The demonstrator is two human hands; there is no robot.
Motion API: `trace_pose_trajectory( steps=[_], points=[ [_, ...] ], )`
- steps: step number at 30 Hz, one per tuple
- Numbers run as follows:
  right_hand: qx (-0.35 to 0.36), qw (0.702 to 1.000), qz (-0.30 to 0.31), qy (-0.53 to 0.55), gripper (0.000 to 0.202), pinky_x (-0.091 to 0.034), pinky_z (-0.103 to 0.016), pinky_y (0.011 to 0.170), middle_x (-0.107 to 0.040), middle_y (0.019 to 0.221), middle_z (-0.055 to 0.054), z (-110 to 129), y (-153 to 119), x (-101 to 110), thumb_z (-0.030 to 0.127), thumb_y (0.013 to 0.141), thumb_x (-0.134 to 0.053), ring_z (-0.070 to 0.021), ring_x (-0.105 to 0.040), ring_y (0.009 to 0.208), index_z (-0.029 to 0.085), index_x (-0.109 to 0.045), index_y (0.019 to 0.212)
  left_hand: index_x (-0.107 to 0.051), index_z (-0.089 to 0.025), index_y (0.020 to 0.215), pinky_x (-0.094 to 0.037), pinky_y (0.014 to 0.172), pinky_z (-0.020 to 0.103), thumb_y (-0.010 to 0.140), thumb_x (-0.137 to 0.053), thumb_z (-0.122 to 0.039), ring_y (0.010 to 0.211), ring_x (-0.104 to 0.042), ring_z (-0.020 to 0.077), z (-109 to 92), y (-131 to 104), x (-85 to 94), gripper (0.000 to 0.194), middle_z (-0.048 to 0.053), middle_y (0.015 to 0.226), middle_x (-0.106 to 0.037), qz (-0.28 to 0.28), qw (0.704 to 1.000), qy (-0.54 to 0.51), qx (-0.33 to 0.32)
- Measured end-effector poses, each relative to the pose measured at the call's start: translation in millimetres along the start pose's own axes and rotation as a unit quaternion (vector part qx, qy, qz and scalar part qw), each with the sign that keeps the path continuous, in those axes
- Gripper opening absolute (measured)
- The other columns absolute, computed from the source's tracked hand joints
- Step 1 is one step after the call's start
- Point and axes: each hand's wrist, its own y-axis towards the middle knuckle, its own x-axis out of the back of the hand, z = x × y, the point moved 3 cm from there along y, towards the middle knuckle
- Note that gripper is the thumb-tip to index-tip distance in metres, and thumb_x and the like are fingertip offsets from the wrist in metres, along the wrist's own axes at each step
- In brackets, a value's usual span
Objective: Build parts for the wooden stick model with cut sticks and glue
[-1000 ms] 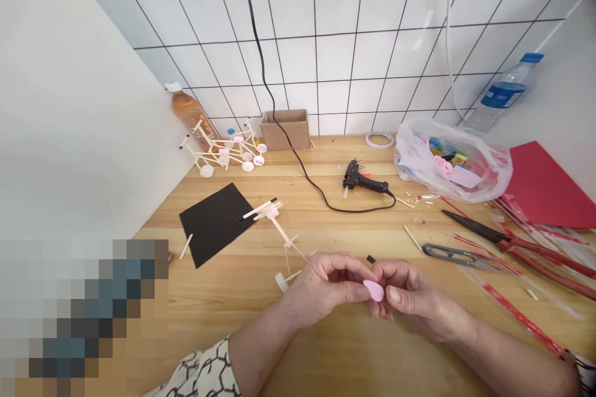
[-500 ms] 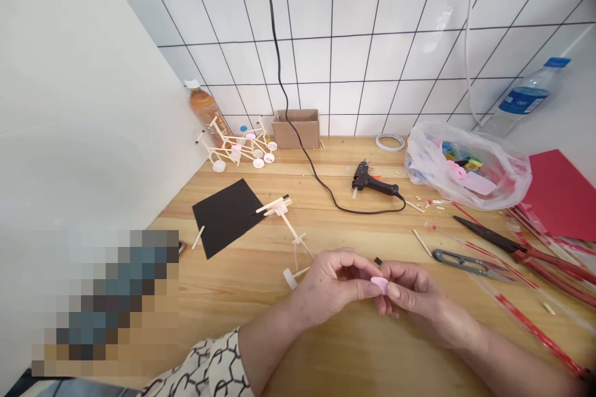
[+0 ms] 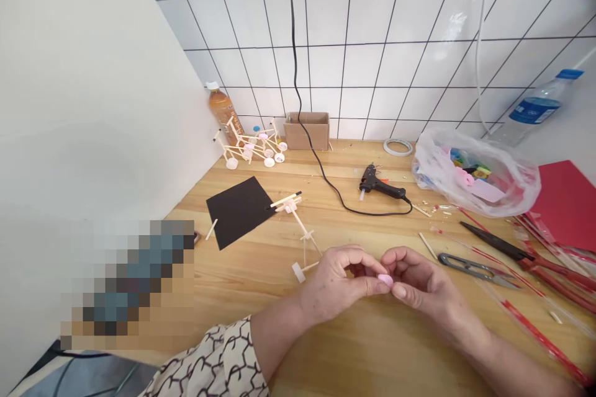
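While the left hand (image 3: 342,282) pinches a small pink piece (image 3: 385,281) between thumb and index finger, the right hand (image 3: 426,288) is right beside it, thumb and loosely curled fingers parted; can't tell if it touches the piece. The pink piece is above the near part of the desk (image 3: 354,347), between the two hands. Patterned sleeve (image 3: 223,360) on the left arm.

Just past the left hand: a stick model (image 3: 299,221) with a white disc (image 3: 298,272), one stick running behind the hand, contact unclear. Its far end overlaps the right corner of a black sheet (image 3: 237,211); a short loose stick (image 3: 211,229) lies across that sheet's left edge.

Back left: a cluster of similar stick models (image 3: 250,147) with round discs, in front of an orange drink bottle (image 3: 218,105); cardboard box (image 3: 311,135) just right of them. Back middle: black glue gun (image 3: 391,190) lying on its side, cord attached; tape roll (image 3: 398,153) flat behind it. Back right: white plastic bag (image 3: 516,195) with colorful bits inside, water bottle (image 3: 535,110) behind, red sheet (image 3: 568,205) beside. Right of the right hand: grey snips (image 3: 494,275), then red-handled scissors (image 3: 496,240) with dark blades.
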Motion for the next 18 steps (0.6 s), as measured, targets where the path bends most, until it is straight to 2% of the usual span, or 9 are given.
trace_pose_trajectory(
  steps=[3,8,10,13,15,18],
  points=[
    [0.03,0.997,-0.012,-0.071,0.027,-0.045,-0.027,0.07,-0.061,0.083,-0.002,-0.8,-2.4,1.0,0.029,0.072,-0.07,-0.0148,-0.056,0.077,0.023,-0.056,0.095,-0.068,-0.013,0.075,-0.043,0.064,0.023,0.066,-0.072,-0.029,0.068,-0.055,0.0118,4.9,-0.3,-1.3,0.019,0.004,0.074,-0.064,0.001,0.998,-0.05,0.04],
    [0.096,0.978,-0.049,-0.176,0.021,-0.047,-0.025,0.065,-0.061,0.08,-0.001,4.0,-5.3,-1.6,0.029,0.075,-0.066,-0.0139,-0.056,0.072,0.022,-0.057,0.093,-0.066,-0.012,0.074,-0.046,0.076,0.03,0.063,-0.075,-0.029,0.077,-0.061,0.0163,6.7,1.0,-4.7,0.023,0.007,0.08,-0.068,0.04,0.979,-0.182,0.078],
    [0.126,0.969,-0.062,-0.202,0.02,-0.048,-0.025,0.063,-0.061,0.08,-0.002,8.6,-5.5,-5.0,0.03,0.075,-0.066,-0.0144,-0.057,0.071,0.022,-0.057,0.092,-0.066,-0.012,0.074,-0.046,0.073,0.028,0.062,-0.075,-0.03,0.073,-0.06,0.0148,5.0,1.6,-3.7,0.024,0.006,0.077,-0.067,0.037,0.981,-0.178,0.074],
    [0.163,0.953,-0.078,-0.243,0.02,-0.049,-0.027,0.063,-0.062,0.08,-0.003,15.1,-5.7,-11.0,0.03,0.077,-0.064,-0.0153,-0.058,0.07,0.021,-0.057,0.094,-0.067,-0.012,0.074,-0.043,0.06,0.023,0.069,-0.069,-0.035,0.062,-0.054,0.0102,0.7,1.7,0.1,0.024,0.005,0.072,-0.065,0.033,0.99,-0.131,0.049],
    [0.193,0.933,-0.093,-0.288,0.018,-0.049,-0.027,0.061,-0.062,0.079,-0.003,19.3,-6.5,-15.2,0.029,0.078,-0.063,-0.0153,-0.057,0.068,0.022,-0.057,0.094,-0.067,-0.011,0.075,-0.04,0.055,0.021,0.075,-0.062,-0.038,0.057,-0.05,0.008,-2.7,0.8,4.2,0.027,0.004,0.071,-0.064,0.029,0.992,-0.119,0.025],
    [0.239,0.882,-0.111,-0.391,0.011,-0.047,-0.027,0.059,-0.062,0.077,-0.004,26.1,-8.4,-23.8,0.025,0.081,-0.059,-0.0145,-0.054,0.064,0.021,-0.057,0.091,-0.066,-0.011,0.079,-0.04,0.054,0.021,0.078,-0.058,-0.04,0.053,-0.048,0.0071,-7.6,-2.8,14.8,0.03,0.002,0.067,-0.06,-0.004,0.994,-0.11,-0.001]
  ],
)
